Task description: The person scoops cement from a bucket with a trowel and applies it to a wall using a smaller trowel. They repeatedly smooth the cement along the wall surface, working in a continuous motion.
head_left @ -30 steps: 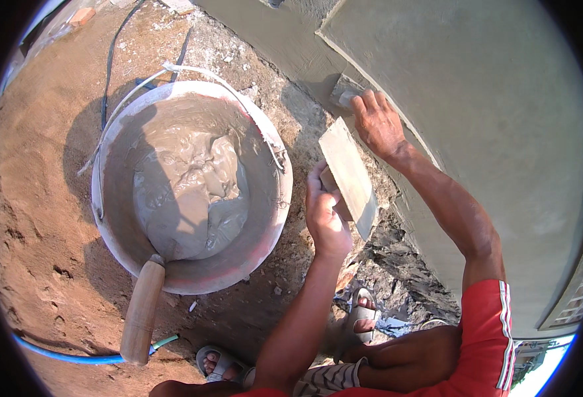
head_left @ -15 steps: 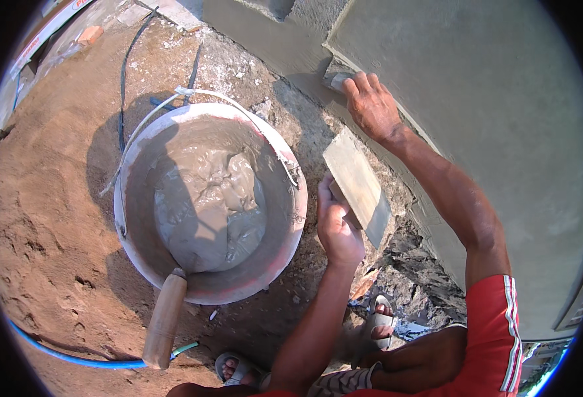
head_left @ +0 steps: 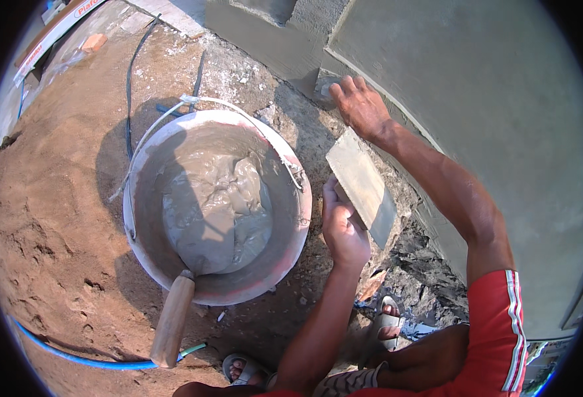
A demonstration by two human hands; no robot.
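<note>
Head view shows the left hand (head_left: pixel 344 231) gripping a tilted plaster board (head_left: pixel 363 186) while the right hand (head_left: pixel 359 106), fingers spread, presses wet wall (head_left: pixel 476 99); mortar could slide off.

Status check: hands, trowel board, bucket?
Left hand grips flat mortar board. Right hand presses wall base. Mortar bucket beside, wooden-handled tool inside.

The bucket (head_left: pixel 291 172) sits left of the float (head_left: pixel 361 185); the wall (head_left: pixel 490 119) rises right of both.
</note>
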